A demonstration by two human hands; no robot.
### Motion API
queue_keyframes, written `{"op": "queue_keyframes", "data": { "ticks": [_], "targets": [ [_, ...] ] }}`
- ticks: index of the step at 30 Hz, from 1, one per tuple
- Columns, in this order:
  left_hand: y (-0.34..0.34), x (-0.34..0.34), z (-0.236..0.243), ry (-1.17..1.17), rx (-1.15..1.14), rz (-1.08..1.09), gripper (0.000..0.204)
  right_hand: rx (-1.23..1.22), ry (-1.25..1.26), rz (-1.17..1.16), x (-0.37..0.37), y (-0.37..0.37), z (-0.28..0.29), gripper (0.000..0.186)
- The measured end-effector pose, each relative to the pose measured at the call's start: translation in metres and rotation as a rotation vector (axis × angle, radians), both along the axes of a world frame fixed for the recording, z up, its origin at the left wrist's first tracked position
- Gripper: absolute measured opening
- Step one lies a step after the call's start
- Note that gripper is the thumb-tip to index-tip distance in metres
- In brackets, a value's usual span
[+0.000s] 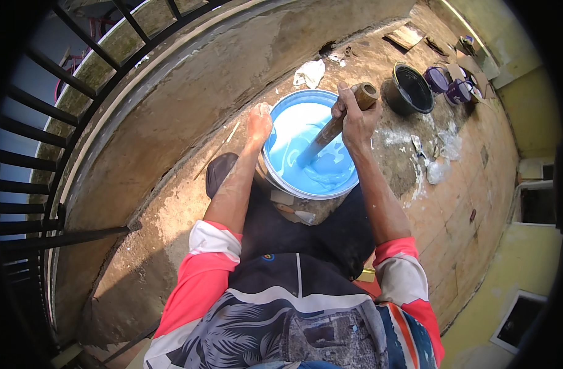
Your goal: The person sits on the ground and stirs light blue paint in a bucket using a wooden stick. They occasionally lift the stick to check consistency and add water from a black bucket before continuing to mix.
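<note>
A large white bucket (306, 194) of light blue, glossy paint (297, 126) stands between my knees. A thick wooden stick (321, 140) leans in it, its lower end down in the paint and its top up to the right. My right hand (355, 120) is wrapped round the stick's upper part. My left hand (260, 123) is closed on the bucket's left rim. A scraper (303, 216) lies on the ground just below the bucket, and a thin stick (217, 150) lies to its left.
A black bucket (407, 92), purple pails (458, 92) and cardboard (469, 67) sit at the back right. A white rag (309, 74) and plastic scraps (438, 171) lie on the ground. A low wall (109, 172) with black railings (41, 98) curves along the left; a yellow wall (509, 258) bounds the right.
</note>
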State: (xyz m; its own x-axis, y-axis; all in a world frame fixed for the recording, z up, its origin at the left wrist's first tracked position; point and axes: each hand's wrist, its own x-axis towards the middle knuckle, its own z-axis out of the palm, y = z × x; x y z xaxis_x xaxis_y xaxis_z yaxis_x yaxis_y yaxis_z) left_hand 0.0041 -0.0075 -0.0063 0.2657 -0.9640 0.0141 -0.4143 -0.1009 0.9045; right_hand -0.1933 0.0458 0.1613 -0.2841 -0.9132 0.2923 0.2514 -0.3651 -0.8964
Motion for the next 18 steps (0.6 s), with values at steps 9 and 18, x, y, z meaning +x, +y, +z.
{"op": "queue_keyframes", "data": {
  "ticks": [9, 18],
  "targets": [
    [0.004, -0.004, 0.01, -0.01, -0.043, -0.033, 0.037, -0.166, 0.254, -0.091, -0.017, -0.019, -0.073, 0.022],
    [0.003, -0.004, 0.004, -0.039, -0.022, -0.032, 0.039, 0.215, -0.262, -0.336, -0.06, -0.012, -0.091, 0.022]
  ]
}}
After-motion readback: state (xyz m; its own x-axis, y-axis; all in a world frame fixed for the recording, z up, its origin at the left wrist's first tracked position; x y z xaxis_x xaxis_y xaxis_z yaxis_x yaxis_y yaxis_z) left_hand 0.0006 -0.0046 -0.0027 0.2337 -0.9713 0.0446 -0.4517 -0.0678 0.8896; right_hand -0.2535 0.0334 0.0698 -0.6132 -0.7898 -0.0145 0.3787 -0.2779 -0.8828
